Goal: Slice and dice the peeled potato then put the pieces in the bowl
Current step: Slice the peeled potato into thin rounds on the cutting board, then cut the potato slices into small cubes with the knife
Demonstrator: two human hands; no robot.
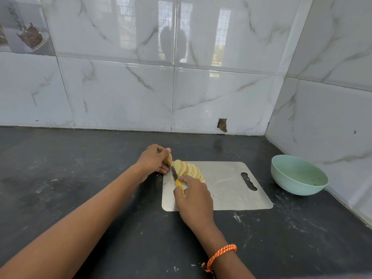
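Note:
A steel cutting board lies on the dark counter. At its far left corner a row of pale potato slices leans to the right. My left hand pinches the small uncut end piece of potato just left of the slices. My right hand grips a knife by its yellow handle. The knife blade points away from me and sits between the end piece and the slices. A mint green bowl stands right of the board and looks empty.
The black stone counter stretches wide to the left and toward me. Marble-look tiled walls close the back and the right side, forming a corner behind the bowl. An orange cord bracelet is on my right wrist.

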